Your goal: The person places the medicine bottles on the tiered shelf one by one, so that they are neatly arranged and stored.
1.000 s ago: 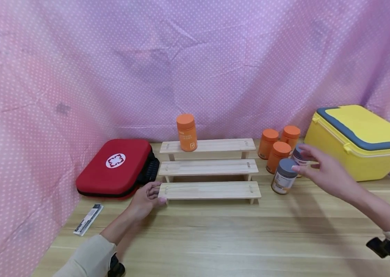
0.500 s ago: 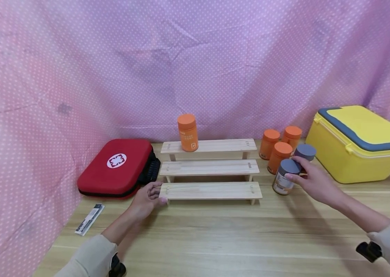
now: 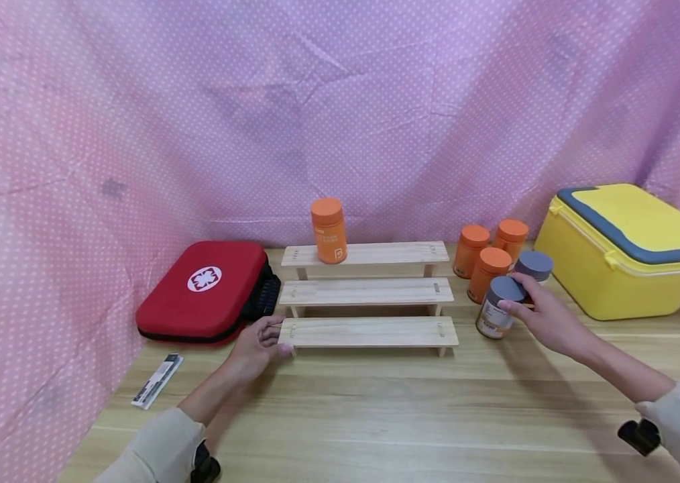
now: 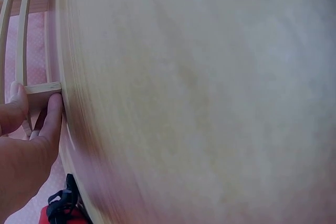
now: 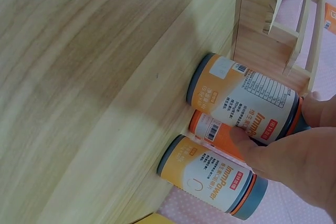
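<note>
On the right side of the table, my right hand [image 3: 548, 322] holds the grey lid of a supplement bottle [image 3: 496, 312] between thumb and fingers. The right wrist view shows this bottle [image 5: 247, 98] with its white and orange label, upright on the table. Another grey-lidded bottle [image 5: 210, 177] stands close beside it, and several orange bottles [image 3: 488, 274] are grouped behind. My left hand [image 3: 255, 349] grips the left end of the lowest tier of a three-tier wooden rack [image 3: 367, 332], its thumb and fingers around the end [image 4: 44, 90]. One orange bottle [image 3: 329, 233] stands on the top tier.
A red first-aid case [image 3: 204, 292] lies left of the rack, with a slim white packet [image 3: 157, 381] in front of it. The yellow box [image 3: 624, 268] with a grey handle stands behind the bottles at right. Pink dotted cloth [image 3: 376, 121] hangs behind the table.
My right hand has moved left from over the rear grey-lidded bottle to the front one and taken hold of its lid. My left hand has stayed at the rack.
</note>
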A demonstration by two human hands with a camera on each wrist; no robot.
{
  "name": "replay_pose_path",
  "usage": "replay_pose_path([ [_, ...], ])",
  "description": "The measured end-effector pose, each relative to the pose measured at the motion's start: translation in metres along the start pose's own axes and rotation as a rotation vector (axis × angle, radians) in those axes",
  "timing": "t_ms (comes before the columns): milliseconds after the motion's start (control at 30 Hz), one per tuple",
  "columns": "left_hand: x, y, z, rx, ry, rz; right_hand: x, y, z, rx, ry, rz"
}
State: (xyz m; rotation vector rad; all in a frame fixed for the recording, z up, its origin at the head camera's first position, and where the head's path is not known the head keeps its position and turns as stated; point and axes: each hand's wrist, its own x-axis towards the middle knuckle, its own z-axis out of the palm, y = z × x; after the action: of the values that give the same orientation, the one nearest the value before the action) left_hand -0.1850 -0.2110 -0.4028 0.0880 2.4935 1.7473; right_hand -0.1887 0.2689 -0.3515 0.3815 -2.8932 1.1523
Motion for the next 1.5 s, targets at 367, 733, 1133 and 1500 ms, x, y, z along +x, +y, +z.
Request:
replay_pose_path([
  [367, 0.001, -0.002, 0.0, 0.004, -0.007, 0.002, -0.004, 0.0, -0.005, -0.058, 0.046, -0.034],
  [733, 0.001, -0.004, -0.002, -0.008, -0.005, 0.04, -0.017, -0.011, -0.027, -0.093, 0.133, -0.105],
  [1133, 0.001, 0.001, -0.001, 0.008, 0.0, -0.006, -0.013, -0.047, -0.06, -0.058, 0.162, -0.236],
  [1500, 0.001, 0.001, -0.001, 0.034, 0.007, -0.015, 0.012, -0.099, -0.081, -0.065, 0.126, -0.156],
])
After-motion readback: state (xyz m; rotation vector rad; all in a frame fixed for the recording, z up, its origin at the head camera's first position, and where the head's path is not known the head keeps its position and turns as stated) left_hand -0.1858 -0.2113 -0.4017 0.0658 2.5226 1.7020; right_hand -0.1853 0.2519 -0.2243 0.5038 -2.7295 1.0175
